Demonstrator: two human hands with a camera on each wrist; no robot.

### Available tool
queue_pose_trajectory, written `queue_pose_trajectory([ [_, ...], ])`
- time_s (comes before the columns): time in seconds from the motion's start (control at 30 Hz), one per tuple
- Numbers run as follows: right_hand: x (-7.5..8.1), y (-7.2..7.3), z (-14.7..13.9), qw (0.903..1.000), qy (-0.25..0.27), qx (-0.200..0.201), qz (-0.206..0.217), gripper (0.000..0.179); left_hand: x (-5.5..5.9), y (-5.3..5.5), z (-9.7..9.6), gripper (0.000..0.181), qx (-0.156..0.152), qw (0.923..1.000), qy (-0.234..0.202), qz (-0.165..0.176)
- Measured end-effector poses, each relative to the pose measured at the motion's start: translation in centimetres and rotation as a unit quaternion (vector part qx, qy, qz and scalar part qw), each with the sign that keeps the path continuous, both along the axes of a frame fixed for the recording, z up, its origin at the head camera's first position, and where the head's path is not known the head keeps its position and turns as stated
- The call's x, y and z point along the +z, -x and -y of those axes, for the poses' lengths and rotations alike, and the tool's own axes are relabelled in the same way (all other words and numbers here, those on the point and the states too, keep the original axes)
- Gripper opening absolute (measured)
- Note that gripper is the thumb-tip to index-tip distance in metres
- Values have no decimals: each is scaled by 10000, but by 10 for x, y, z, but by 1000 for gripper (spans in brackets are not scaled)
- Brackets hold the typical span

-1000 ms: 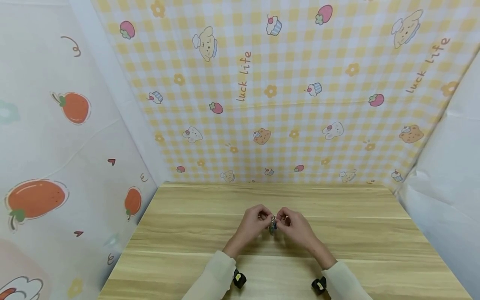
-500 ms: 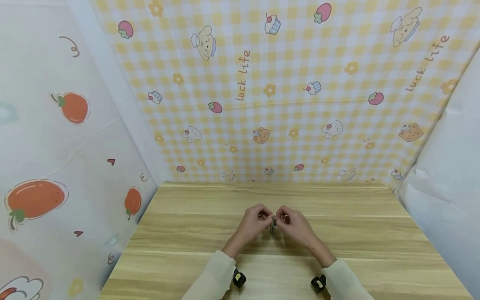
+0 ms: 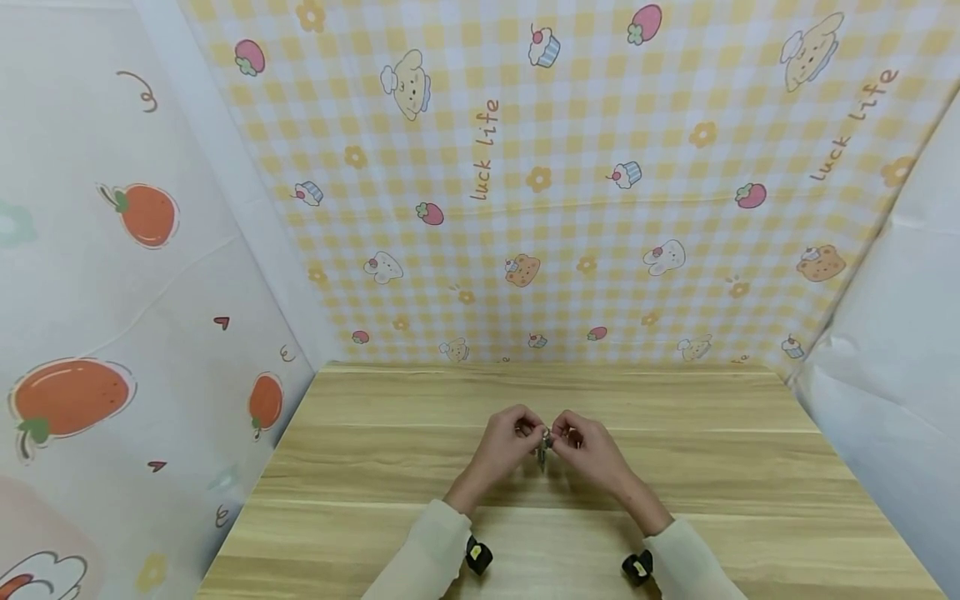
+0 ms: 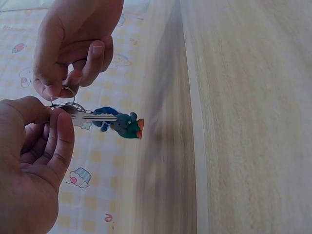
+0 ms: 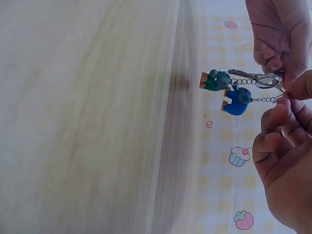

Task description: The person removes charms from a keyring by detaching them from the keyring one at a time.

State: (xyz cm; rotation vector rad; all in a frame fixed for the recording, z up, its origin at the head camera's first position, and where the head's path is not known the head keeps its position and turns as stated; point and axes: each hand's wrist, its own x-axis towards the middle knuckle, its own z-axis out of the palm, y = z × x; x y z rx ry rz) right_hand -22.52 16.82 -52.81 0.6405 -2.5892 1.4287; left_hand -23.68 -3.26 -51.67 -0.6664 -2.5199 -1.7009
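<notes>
Above the wooden desk [image 3: 675, 479], the left hand [image 3: 513, 442] and right hand [image 3: 590, 447] each have a pinching grip on the metal key ring [image 4: 74, 94]; whether the left also holds the key's head is unclear. The silver key [image 4: 100, 117], blue figurine charm [image 5: 237, 103] and green figurine charm [image 5: 214, 81] dangle below.

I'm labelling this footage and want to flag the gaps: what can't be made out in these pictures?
Head view: the keychain, too small to tell its parts apart.
Left wrist view: exactly which part the left hand pinches, covered by its own fingers; the middle of the blue figurine charm, behind the key.
Right wrist view: the rest of the right hand, cut off by the right edge.
</notes>
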Motion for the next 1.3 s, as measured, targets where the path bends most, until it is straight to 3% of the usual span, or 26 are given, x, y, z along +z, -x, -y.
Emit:
queue_pose_trajectory([
  [0.37, 5, -1, 0, 9996, -58, 100, 238, 5, -2, 0, 3, 7, 4, 10000, 64, -48],
  [0.6, 6, 0, 3, 9985, -141, 60, 523, 5, -2, -1, 4, 6, -254, 9996, -124, -46],
  [1.07, 0, 0, 1, 9993, 216, 301, 77, 9, -1, -1, 2, 6, 9, 10000, 16, -8],
  [1.3, 4, -2, 2, 9996, 9, 66, 259, 8, -3, -1, 4, 6, -6, 9999, 19, -136],
])
